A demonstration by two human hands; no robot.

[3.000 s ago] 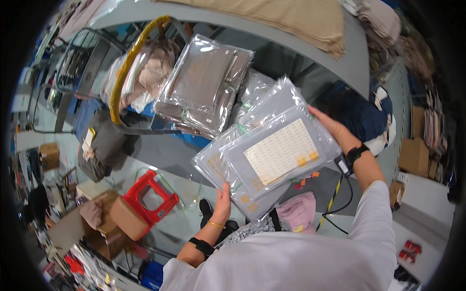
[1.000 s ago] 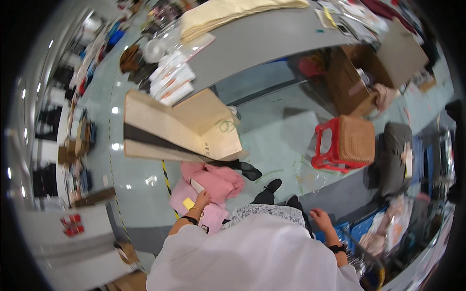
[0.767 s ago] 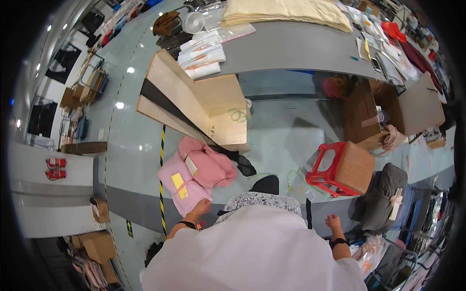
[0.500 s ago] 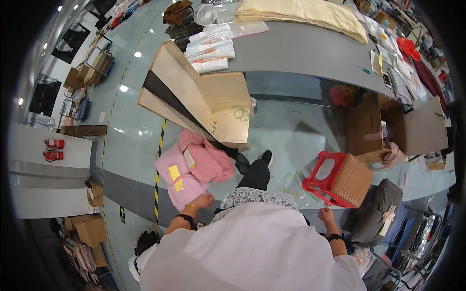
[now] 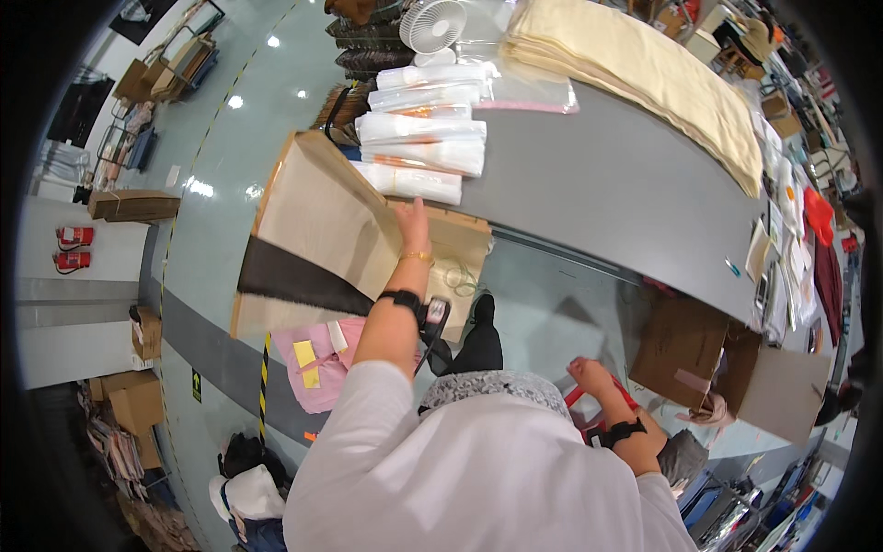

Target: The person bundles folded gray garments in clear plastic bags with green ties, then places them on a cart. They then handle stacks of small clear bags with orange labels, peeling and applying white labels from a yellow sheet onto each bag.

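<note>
My left hand [image 5: 411,223] reaches forward over the top edge of a pale wooden box [image 5: 308,189], next to the lowest of several white plastic-wrapped bundles [image 5: 418,152]. Its fingers look stretched out, and I cannot tell whether they touch the box or the bundle. My right hand [image 5: 590,375] hangs at my right side with loosely bent fingers and nothing visible in it. Below and behind it a red stool [image 5: 578,396] shows only in part, mostly hidden by my arm. Folded pink cloth [image 5: 317,391] with yellow paper on it lies on the floor left of my legs.
A grey table [image 5: 589,166] spans the front, bearing a cream cloth stack [image 5: 635,74] and a white fan [image 5: 432,26]. Under its right part stands an open cardboard box [image 5: 679,354]. Black-yellow tape [image 5: 265,377] marks the floor at left.
My left hand has moved up and forward from beside the pink cloth to the wooden box's edge. My right hand has risen slightly, and the table appears nearer.
</note>
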